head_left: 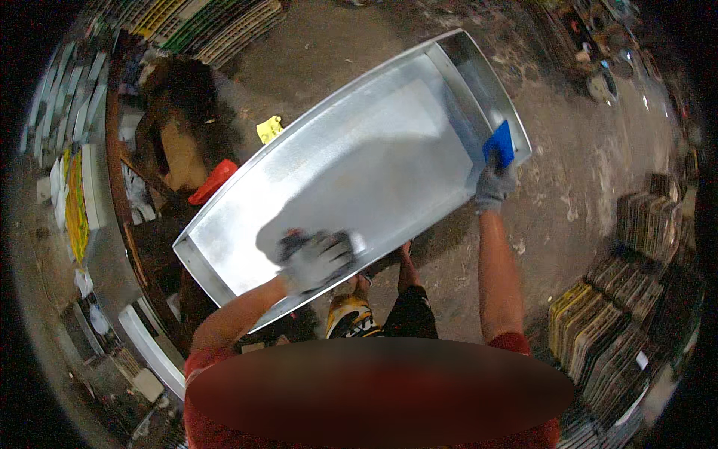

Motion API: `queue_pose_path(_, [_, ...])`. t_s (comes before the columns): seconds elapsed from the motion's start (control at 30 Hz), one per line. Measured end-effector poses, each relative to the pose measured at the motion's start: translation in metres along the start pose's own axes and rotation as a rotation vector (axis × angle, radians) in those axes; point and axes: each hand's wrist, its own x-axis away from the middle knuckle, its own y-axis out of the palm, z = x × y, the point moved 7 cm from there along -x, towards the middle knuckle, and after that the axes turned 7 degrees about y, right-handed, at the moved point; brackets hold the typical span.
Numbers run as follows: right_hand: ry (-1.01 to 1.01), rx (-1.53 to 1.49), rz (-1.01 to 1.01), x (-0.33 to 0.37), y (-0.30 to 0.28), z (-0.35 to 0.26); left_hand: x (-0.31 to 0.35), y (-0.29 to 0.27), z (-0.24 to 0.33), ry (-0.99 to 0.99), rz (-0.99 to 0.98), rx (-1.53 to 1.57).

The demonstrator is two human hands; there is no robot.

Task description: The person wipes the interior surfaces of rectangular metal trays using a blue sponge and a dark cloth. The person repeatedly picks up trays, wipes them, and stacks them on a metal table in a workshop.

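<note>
Closest to the person's body, the left hand (318,258), in a grey work glove, is closing its fingers over the near long rim of a large metal tray (351,161), gripping it close to the lower left corner. Further out, the right hand (493,183), gloved the same way, is clamping the tray's far short end, and a flat blue pad (499,144) is sitting just above the fingers against that rim; whether the hand is pinching the pad too, I cannot tell. The tray is being held up in the air between both arms, slanting from lower left to upper right above the dusty concrete floor (583,194). It is a long, shallow rectangle of dull silvery sheet metal with low upturned edges, and its flat bottom is showing a hazy sheen and a dark shadow near the left hand. Beyond it, a red object (213,182) and a yellow scrap (269,129) are lying near the left edge, and stacks of flat panels (613,314) are standing at the right.
</note>
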Motion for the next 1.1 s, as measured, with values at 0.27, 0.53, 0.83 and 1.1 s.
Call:
queue_pose_path(0.27, [0.163,-0.030,-0.173,-0.003,0.001,0.029,-0.306,-0.060,-0.106,-0.261,0.491,0.013])
queue_pose_path(0.53, [-0.018,0.316,-0.257,-0.016,0.010,-0.032,-0.110,-0.109,-0.190,-0.703,0.388,-0.273])
queue_pose_path(0.83, [-0.122,0.803,-0.515,-0.013,0.058,-0.092,0.244,-0.114,-0.104,-1.479,0.198,-0.572])
queue_pose_path(1.1, [0.136,0.136,-1.282,0.128,0.304,-0.141,0.166,-0.034,0.011,-1.614,0.443,0.108])
